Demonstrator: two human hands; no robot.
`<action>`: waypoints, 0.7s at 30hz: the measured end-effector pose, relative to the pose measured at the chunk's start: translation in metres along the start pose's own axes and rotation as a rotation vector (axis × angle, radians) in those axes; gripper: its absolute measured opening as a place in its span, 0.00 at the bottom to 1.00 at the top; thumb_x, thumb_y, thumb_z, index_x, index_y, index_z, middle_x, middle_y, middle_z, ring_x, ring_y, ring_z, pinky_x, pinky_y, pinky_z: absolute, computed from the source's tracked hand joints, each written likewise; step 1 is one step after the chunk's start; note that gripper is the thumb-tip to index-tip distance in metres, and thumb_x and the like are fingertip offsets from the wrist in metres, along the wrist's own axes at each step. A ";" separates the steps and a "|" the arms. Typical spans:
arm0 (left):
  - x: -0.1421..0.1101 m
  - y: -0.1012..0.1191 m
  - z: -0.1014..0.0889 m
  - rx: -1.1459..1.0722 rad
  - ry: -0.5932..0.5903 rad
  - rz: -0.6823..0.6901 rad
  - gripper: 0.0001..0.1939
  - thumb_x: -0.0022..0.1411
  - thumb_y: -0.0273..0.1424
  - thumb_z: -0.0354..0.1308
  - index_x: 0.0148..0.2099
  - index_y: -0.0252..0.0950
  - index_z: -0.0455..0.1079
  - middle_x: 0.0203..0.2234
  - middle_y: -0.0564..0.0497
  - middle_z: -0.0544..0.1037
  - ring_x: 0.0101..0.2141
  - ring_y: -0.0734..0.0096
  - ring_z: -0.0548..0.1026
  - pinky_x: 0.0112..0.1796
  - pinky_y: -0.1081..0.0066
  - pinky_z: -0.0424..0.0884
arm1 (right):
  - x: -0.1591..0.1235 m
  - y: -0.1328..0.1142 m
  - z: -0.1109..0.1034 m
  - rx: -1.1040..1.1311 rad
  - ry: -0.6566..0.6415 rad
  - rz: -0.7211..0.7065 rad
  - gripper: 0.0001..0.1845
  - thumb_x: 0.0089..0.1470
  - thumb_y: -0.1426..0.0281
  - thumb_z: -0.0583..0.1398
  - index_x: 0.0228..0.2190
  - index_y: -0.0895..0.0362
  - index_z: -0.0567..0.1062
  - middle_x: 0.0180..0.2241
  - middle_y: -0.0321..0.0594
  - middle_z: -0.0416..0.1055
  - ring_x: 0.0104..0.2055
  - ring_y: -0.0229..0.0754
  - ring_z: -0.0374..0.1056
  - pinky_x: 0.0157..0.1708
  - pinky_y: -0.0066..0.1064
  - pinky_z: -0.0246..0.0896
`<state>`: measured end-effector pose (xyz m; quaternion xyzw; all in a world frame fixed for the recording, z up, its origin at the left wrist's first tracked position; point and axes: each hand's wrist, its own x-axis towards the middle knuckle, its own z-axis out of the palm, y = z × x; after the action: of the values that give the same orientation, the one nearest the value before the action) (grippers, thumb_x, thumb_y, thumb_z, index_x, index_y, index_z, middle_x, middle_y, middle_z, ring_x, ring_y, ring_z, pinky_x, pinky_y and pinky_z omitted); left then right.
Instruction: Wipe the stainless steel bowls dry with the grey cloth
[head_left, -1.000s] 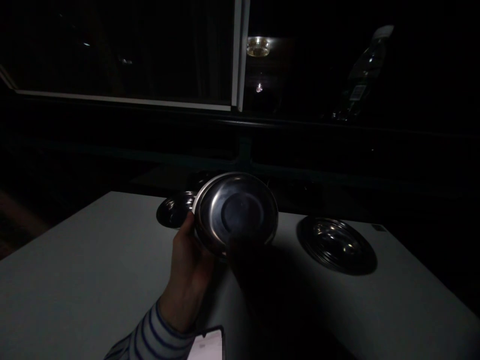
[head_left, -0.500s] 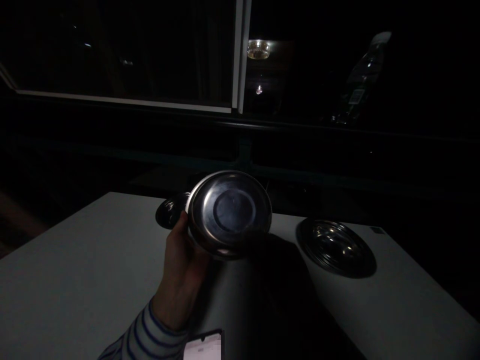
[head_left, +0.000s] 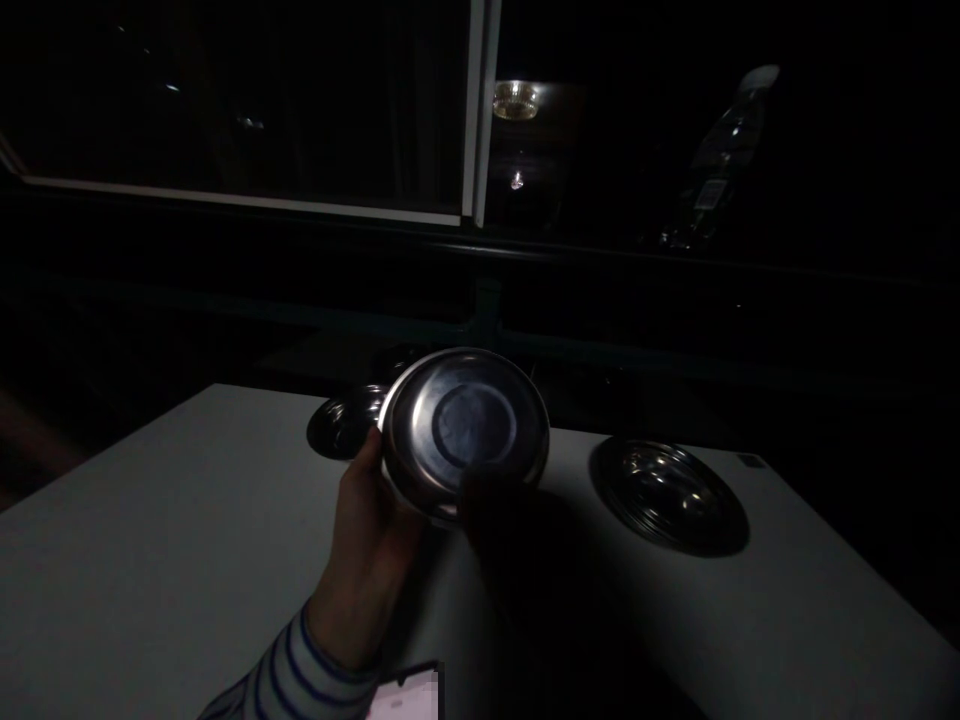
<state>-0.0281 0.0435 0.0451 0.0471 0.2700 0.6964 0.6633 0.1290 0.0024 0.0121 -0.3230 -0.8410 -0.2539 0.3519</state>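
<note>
My left hand (head_left: 371,530) grips a shiny round metal dish (head_left: 472,425) by its lower left rim, with the thumb at the edge. The dish is held up and tilted above the white table, its ringed round face towards me; I cannot tell whether it is a plate or a shallow bowl. In front of its lower right part is my right hand (head_left: 517,530), so dark that only its outline shows. It overlaps the face of the dish, and its fingers and anything in them are lost in shadow.
Metal dishes (head_left: 671,495), seemingly stacked, lie on the white table (head_left: 187,540) to the right. Another metal dish (head_left: 341,425) is behind my left hand. A lit phone (head_left: 409,695) is at the near edge of view. Beyond stand a plastic bottle (head_left: 724,155) and a window frame (head_left: 472,110).
The dish has shifted slightly right and down with my left hand. My right hand's dark outline has moved left across the lower part of the dish.
</note>
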 end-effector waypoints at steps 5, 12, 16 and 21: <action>0.003 0.003 -0.002 0.098 -0.035 0.090 0.15 0.61 0.28 0.49 0.46 0.30 0.71 0.32 0.47 0.80 0.35 0.64 0.77 0.35 0.70 0.74 | -0.001 0.005 0.002 -0.001 0.009 0.021 0.16 0.59 0.64 0.55 0.48 0.56 0.67 0.52 0.45 0.63 0.49 0.44 0.64 0.48 0.43 0.62; 0.001 0.000 0.000 0.079 0.014 0.020 0.15 0.63 0.29 0.47 0.45 0.29 0.71 0.30 0.45 0.80 0.32 0.64 0.78 0.35 0.68 0.74 | -0.007 0.000 0.018 -0.020 0.025 0.063 0.20 0.59 0.71 0.54 0.53 0.50 0.65 0.51 0.40 0.67 0.52 0.44 0.63 0.50 0.38 0.61; 0.000 0.000 0.000 0.062 -0.002 0.053 0.16 0.63 0.30 0.46 0.47 0.31 0.70 0.31 0.45 0.80 0.34 0.64 0.77 0.36 0.68 0.74 | -0.012 0.004 0.022 -0.033 0.050 0.114 0.24 0.58 0.73 0.54 0.56 0.52 0.62 0.51 0.41 0.67 0.54 0.46 0.62 0.49 0.38 0.64; -0.009 -0.004 0.006 0.134 0.026 0.066 0.14 0.62 0.29 0.48 0.44 0.29 0.72 0.33 0.44 0.80 0.33 0.63 0.77 0.34 0.68 0.74 | -0.007 0.002 0.016 -0.009 0.037 0.084 0.18 0.59 0.70 0.54 0.51 0.57 0.65 0.52 0.47 0.65 0.52 0.46 0.63 0.50 0.42 0.61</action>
<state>-0.0212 0.0367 0.0509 0.0910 0.3230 0.6987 0.6318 0.1276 0.0115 -0.0029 -0.3551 -0.8188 -0.2486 0.3764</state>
